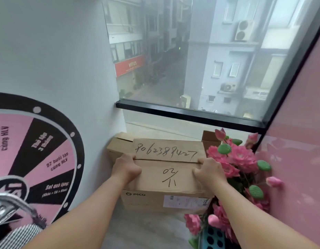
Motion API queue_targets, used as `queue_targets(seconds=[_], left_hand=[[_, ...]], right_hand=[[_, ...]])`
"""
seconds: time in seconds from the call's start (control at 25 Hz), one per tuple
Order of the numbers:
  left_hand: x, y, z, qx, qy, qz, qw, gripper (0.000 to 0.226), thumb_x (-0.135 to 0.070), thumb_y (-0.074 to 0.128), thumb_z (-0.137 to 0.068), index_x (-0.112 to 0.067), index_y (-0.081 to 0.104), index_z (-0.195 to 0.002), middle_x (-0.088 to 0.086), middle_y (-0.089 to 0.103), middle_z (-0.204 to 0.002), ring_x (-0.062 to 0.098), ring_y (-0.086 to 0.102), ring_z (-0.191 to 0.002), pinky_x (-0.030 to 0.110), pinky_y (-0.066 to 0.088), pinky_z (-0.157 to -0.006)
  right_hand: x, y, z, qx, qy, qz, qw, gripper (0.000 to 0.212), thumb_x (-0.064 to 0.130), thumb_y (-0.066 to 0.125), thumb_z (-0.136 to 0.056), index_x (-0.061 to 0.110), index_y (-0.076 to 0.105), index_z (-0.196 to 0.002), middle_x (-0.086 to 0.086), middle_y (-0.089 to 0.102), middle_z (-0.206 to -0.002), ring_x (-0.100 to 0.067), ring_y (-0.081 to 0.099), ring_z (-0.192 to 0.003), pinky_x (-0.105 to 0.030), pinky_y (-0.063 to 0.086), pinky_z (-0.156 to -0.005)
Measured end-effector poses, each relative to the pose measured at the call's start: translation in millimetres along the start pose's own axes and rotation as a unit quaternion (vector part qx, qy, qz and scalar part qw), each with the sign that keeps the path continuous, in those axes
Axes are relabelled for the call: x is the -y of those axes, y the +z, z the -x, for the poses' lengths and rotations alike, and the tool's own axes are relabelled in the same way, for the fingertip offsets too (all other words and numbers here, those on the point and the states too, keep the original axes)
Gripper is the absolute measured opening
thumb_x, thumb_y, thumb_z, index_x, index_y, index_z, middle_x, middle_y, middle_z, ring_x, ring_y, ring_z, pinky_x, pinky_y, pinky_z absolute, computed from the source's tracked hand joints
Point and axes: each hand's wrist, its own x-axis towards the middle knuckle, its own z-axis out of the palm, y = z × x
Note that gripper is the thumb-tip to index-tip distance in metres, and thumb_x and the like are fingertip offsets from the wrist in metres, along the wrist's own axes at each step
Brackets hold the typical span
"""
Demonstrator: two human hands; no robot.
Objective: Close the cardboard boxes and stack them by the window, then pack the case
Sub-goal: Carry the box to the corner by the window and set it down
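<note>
Held by both side edges: left hand (126,168) and right hand (210,170), each grip curled tight on the closed cardboard box (167,177), probably for level carrying. Poised over a lower box (118,143) below the window (191,56), beside pink flowers (240,157).

Pink artificial flowers (234,164) with green pods stand at the right, against a pink wall (299,141). On the left white wall hangs a round pink-and-black prize wheel (39,155). Buildings and a red sign (130,66) show outside.
</note>
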Motion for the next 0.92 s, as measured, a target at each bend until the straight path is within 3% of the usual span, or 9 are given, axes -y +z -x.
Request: queue_targets(seconds=[0.16, 0.36, 0.56, 0.72, 0.92], left_hand=[[-5.6, 10.0, -92.2, 0.015, 0.0, -0.001, 1.0, 0.03, -0.012, 0.062, -0.068, -0.025, 0.073, -0.093, -0.005, 0.072, -0.085, 0.023, 0.066, -0.09, 0.025, 0.054, -0.074], [15.9, 50.0, -239.1, 0.068, 0.018, 0.018, 0.997, 0.04, -0.014, 0.062, -0.069, -0.031, 0.07, -0.105, -0.005, 0.074, -0.098, 0.022, 0.067, -0.097, 0.026, 0.054, -0.08], [43.2, 103.9, -369.9, 0.129, 0.043, 0.015, 0.991, 0.04, -0.018, 0.073, -0.071, -0.027, 0.07, -0.109, -0.004, 0.073, -0.105, 0.019, 0.066, -0.099, 0.019, 0.043, -0.076], [66.5, 155.5, -440.2, 0.174, 0.021, -0.005, 0.985, 0.04, -0.011, 0.071, -0.074, -0.023, 0.067, -0.111, 0.002, 0.07, -0.11, 0.025, 0.064, -0.103, 0.028, 0.051, -0.085], [90.0, 217.7, -496.1, 0.196, -0.004, -0.007, 0.981, 0.048, -0.007, 0.074, -0.075, -0.021, 0.067, -0.121, 0.001, 0.069, -0.115, 0.021, 0.063, -0.103, 0.021, 0.042, -0.082]], right_hand=[[11.7, 25.4, -89.6, 0.004, 0.018, 0.011, 1.0, 0.03, 0.026, 0.069, -0.082, 0.012, 0.071, -0.108, -0.008, 0.074, -0.102, -0.028, 0.067, -0.09, -0.04, 0.057, -0.08], [15.4, 90.5, -201.3, 0.011, 0.081, 0.012, 0.997, 0.029, 0.027, 0.068, -0.081, 0.018, 0.072, -0.109, -0.002, 0.07, -0.091, -0.023, 0.06, -0.08, -0.032, 0.053, -0.07], [0.3, 160.2, -300.4, 0.013, 0.155, 0.024, 0.988, 0.049, 0.027, 0.065, -0.083, 0.019, 0.064, -0.132, -0.008, 0.068, -0.122, -0.031, 0.061, -0.113, -0.032, 0.047, -0.09], [-21.0, 214.6, -355.4, 0.044, 0.191, 0.029, 0.98, 0.052, 0.026, 0.063, -0.085, 0.016, 0.059, -0.135, -0.012, 0.063, -0.124, -0.035, 0.058, -0.114, -0.037, 0.046, -0.096], [-57.6, 270.0, -404.2, 0.07, 0.208, 0.026, 0.975, 0.055, 0.027, 0.067, -0.085, 0.016, 0.057, -0.139, -0.011, 0.06, -0.126, -0.035, 0.057, -0.117, -0.038, 0.046, -0.099]])
